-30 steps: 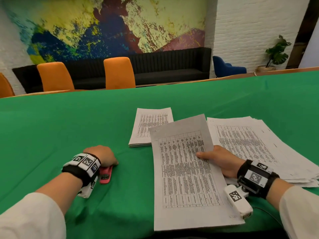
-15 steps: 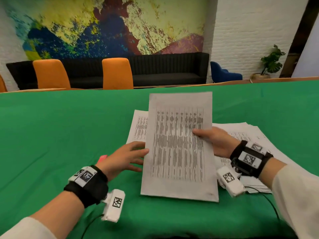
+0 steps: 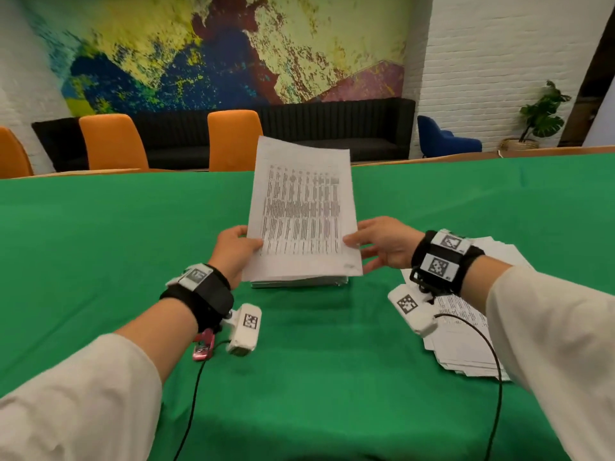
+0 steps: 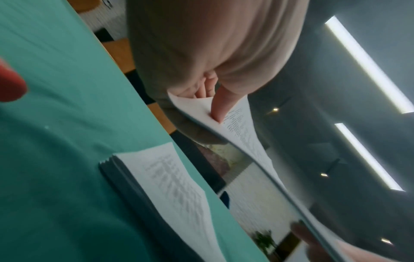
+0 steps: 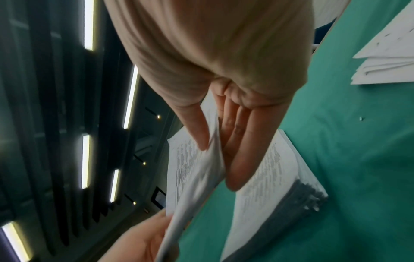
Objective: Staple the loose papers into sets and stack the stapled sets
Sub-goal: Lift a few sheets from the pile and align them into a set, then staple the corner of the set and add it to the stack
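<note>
I hold a printed paper set (image 3: 303,211) tilted up by its lower edges, just above the stack of sets (image 3: 299,281) at the table's middle. My left hand (image 3: 246,241) pinches the set's left edge, thumb (image 4: 218,106) on the printed face. My right hand (image 3: 357,247) pinches the right edge, thumb (image 5: 197,131) in front and straight fingers (image 5: 237,159) behind. The stack (image 5: 280,177) lies flat under the set (image 5: 190,168). A pink stapler (image 3: 203,346) lies on the cloth beneath my left wrist. The loose papers (image 3: 466,327) are fanned out at the right.
A green cloth (image 3: 100,261) covers the table. Cables (image 3: 196,387) trail from both wrist cameras across the near cloth. Orange chairs (image 3: 233,138) and a black sofa (image 3: 332,128) stand beyond the far edge.
My right hand lifted the paper set off the cloth and carried it forward over the stack. My left hand left the stapler and took the set's left edge.
</note>
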The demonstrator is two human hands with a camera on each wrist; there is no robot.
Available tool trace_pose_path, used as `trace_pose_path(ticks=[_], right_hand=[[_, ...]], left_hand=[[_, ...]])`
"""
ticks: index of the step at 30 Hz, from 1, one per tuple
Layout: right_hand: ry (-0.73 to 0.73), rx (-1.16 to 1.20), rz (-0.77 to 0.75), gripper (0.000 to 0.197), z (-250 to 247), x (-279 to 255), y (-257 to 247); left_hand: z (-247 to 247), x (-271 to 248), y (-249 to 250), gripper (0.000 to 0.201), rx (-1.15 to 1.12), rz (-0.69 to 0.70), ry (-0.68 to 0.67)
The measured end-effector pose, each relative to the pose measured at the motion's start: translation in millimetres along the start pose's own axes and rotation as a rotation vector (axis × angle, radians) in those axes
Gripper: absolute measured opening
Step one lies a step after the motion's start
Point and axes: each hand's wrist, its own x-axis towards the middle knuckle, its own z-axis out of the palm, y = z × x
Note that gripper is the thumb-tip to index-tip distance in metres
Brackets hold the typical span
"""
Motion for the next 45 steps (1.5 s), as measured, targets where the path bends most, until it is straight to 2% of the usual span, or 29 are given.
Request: trace_pose_path(ticks=[3, 6, 9, 11, 13, 15, 17, 19, 20, 22, 23, 25, 28, 32, 34, 40, 45], right_hand=[[0.068, -0.093, -0.005, 0.031, 8.0, 20.1, 4.8], [0.125, -0.149, -0.012, 0.037, 12.5, 42.3, 9.1], [0.159, -0.210, -0.018, 0.045, 17.4, 60.9, 16.4], [0.185, -0.282, -0.009, 0.038, 20.2, 70.9, 21.4], [0.202, -0.379, 0.013, 0.022, 21.2, 80.9, 26.9], [0.204, -0.451, 0.031, 0.017, 21.4, 88.9, 33.0], [0.218, -0.496, 0.034, 0.029, 21.7, 94.1, 38.1], [0.233, -0.523, 0.027, 0.044, 21.6, 94.0, 40.5], [0.237, -0.545, 0.019, 0.050, 21.2, 92.2, 40.6], [0.227, -0.637, 0.001, 0.057, 19.0, 87.5, 40.5], [0.212, -0.695, -0.011, 0.061, 17.7, 85.5, 40.5], [0.151, -0.786, -0.038, 0.069, 16.6, 79.9, 40.7], [0.091, -0.872, -0.067, 0.067, 18.9, 71.0, 42.1], [0.094, -0.935, -0.064, 0.045, 23.2, 68.4, 44.5], [0.117, -0.941, -0.068, 0.041, 24.5, 67.9, 46.3], [0.143, -0.947, -0.076, 0.040, 24.4, 69.3, 49.2], [0.141, -0.938, -0.079, 0.039, 24.4, 69.8, 49.6]], left_hand=[[1.0, 30.3, -2.4, 0.021, 0.085, -0.013, 0.023], [4.0, 58.6, -11.8, 0.029, 0.245, -0.034, 0.022], [2.4, 94.2, -27.2, 0.026, 0.417, -0.080, -0.001], [0.5, 121.4, -41.2, 0.023, 0.545, -0.087, -0.017], [4.5, 121.3, -38.4, 0.024, 0.656, -0.064, -0.030], [8.9, 115.1, -33.5, 0.016, 0.751, -0.035, -0.036], [8.8, 114.2, -33.1, 0.009, 0.813, -0.036, -0.043], [6.0, 113.3, -33.1, 0.009, 0.768, -0.103, -0.090], [4.1, 111.3, -31.2, 0.016, 0.761, -0.123, -0.111], [0.5, 99.0, -22.8, 0.062, 0.847, -0.139, -0.172], [-0.9, 91.3, -18.3, 0.078, 0.942, -0.133, -0.229], [-3.1, 81.7, -16.1, 0.091, 1.054, -0.137, -0.338], [0.0, 72.0, -22.5, 0.088, 1.136, -0.184, -0.422], [10.3, 61.6, -23.6, 0.075, 1.354, -0.009, -0.386], [11.2, 61.3, -24.4, 0.073, 1.380, 0.017, -0.374], [6.2, 64.9, -24.5, 0.072, 1.242, -0.063, -0.368], [5.2, 63.2, -25.6, 0.070, 1.207, -0.074, -0.355]])
